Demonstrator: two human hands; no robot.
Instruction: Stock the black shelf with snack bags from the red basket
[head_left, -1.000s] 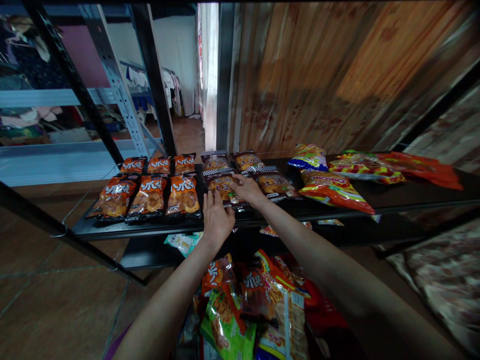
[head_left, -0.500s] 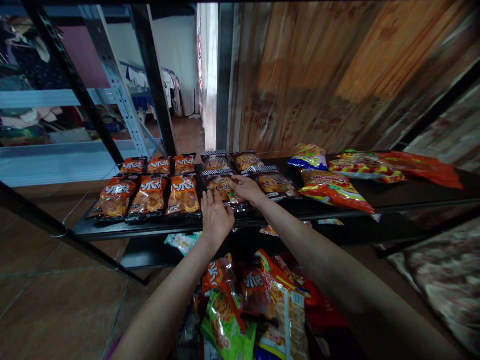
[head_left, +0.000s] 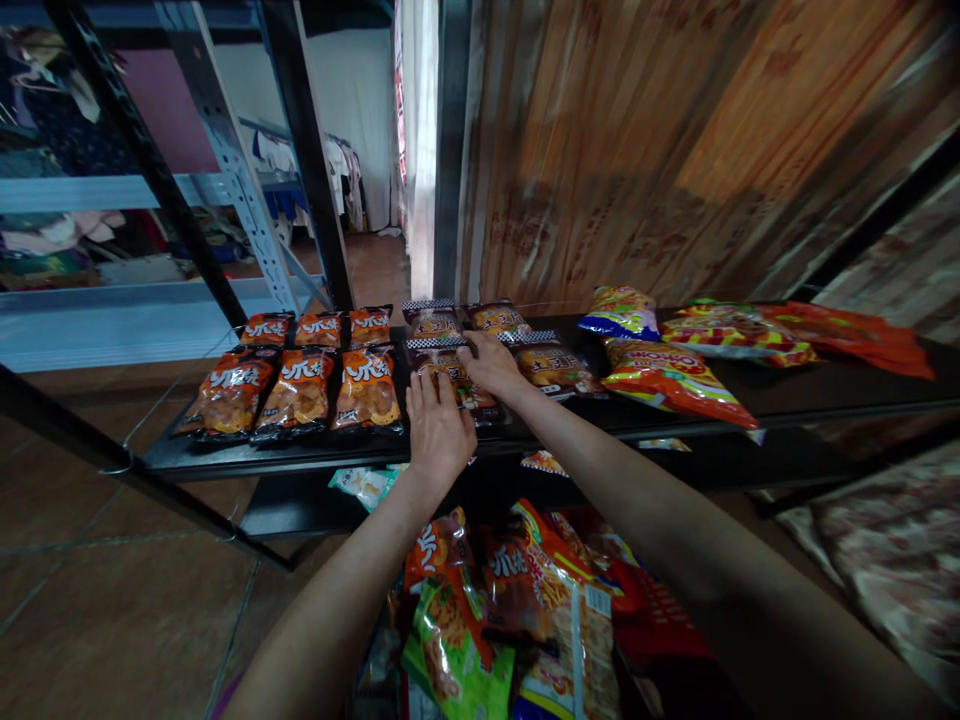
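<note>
A brown potato-chip packet (head_left: 480, 402) lies face up in the front row on the black shelf. My left hand (head_left: 439, 430) rests flat over its lower left part, fingers stretched out. Across its upper right part reaches my right hand (head_left: 493, 366), fingers bent a little and touching the packet's top; its far fingers are partly hidden. To the right is a second brown packet (head_left: 551, 370). Two more brown packets, one at back left (head_left: 433, 320) and one at back right (head_left: 496, 318), lie behind. Nearest on the left is an orange snack packet (head_left: 367, 388).
Several orange packets (head_left: 301, 392) form two rows at left. A red-orange snack bag (head_left: 675, 372) and other bags lie at right. Below, a red basket (head_left: 671, 610) holds mixed snacks, including a green bag (head_left: 457, 640). Black shelf posts (head_left: 307, 160) stand at the left.
My left hand has slid slightly right and farther onto the front brown packet. My right hand has shifted slightly toward that packet's top edge. The packets look nearly unmoved.
</note>
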